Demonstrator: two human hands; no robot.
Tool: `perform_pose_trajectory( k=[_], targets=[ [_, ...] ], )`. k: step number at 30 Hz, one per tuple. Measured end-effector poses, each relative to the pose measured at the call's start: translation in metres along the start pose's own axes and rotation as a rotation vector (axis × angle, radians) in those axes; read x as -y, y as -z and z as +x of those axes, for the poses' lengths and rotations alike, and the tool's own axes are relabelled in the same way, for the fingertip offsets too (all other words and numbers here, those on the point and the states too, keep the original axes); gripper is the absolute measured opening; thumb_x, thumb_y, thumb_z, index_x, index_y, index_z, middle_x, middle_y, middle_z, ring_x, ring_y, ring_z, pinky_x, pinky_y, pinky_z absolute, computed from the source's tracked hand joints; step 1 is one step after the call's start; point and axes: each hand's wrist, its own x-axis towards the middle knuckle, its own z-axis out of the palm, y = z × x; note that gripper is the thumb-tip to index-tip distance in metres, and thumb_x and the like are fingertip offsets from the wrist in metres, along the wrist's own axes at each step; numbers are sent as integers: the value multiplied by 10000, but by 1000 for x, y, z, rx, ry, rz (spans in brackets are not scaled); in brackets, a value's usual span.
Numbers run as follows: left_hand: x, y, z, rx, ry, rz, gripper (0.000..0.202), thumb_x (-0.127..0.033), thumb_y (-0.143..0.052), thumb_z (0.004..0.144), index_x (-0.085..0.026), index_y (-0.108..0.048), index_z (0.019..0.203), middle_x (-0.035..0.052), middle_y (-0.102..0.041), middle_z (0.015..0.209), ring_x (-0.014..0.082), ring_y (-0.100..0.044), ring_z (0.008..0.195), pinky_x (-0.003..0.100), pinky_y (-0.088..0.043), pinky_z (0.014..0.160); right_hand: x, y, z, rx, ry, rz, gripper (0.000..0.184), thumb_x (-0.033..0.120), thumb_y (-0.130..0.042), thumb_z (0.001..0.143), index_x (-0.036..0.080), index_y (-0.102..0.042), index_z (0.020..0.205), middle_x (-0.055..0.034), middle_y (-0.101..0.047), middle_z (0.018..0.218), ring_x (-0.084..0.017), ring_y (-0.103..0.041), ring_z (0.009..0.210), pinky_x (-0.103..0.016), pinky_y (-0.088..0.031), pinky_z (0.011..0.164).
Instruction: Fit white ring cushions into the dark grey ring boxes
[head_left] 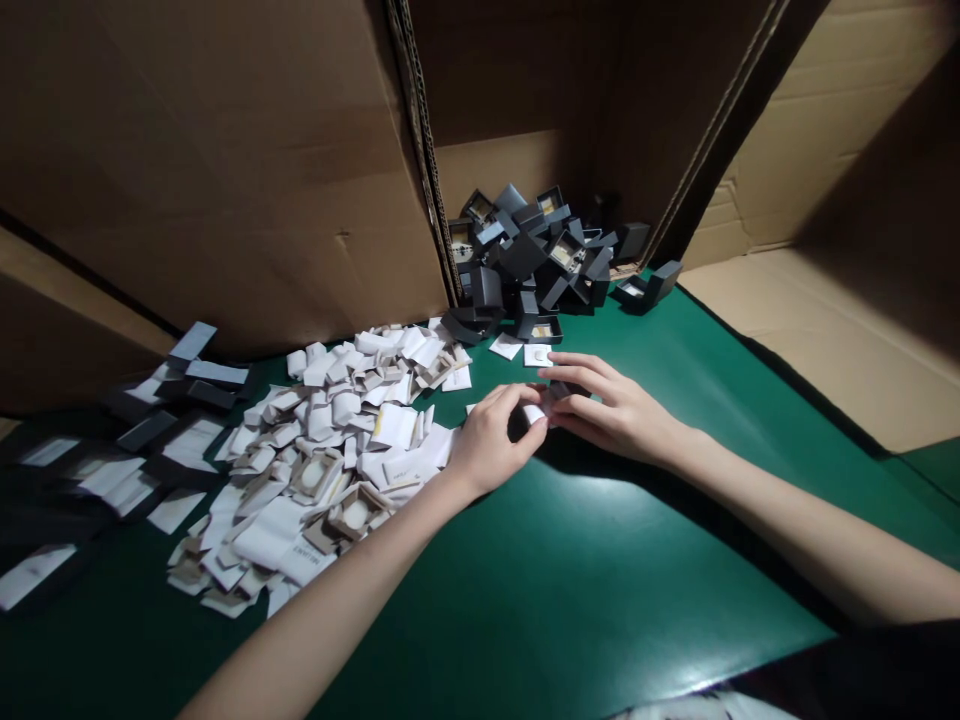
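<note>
Over the green tabletop point(600, 560) my two hands meet around one small box with a white part point(533, 413) and a dark part. My left hand point(495, 435) pinches the white part between thumb and fingers. From the other side my right hand point(611, 408) curls its fingers round the dark part, which they mostly hide. Just beyond my hands lie a small white card with a round mark point(537, 355) and another white card point(505, 346). To the left of my left hand spreads a heap of folded white paper inserts point(330, 450), some with round cut-outs.
Dark small boxes, many opened, form a pile point(532, 250) at the back inside a cardboard compartment. More dark boxes point(150, 430) lie at far left. An open dark box point(649, 288) sits apart on the right. Tall cardboard walls point(225, 170) border the table's back.
</note>
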Motion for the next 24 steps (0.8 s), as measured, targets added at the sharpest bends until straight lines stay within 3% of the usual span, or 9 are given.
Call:
perform_pose_trajectory(
  k=[6,24],
  targets=[
    [3,-1,-1,-18,-93,45,107,-191,-545,884,-193,-584,984,67,-630,1125,199,-598,1075,347,-497,906,-4,-1,-2,52,-10,17,86,178,-552,880,219,-615,922,-95,-613,1128,-288,-451,1240,-522,-504,949],
    [4,-7,-6,-50,-208,267,111,-152,-498,918,-164,-536,1022,97,-643,1111,215,-619,1056,341,-525,878,-5,-8,0,-12,73,-69,39,176,-577,868,203,-574,840,-58,-634,879,-291,-476,1167,-455,-532,870]
  ],
)
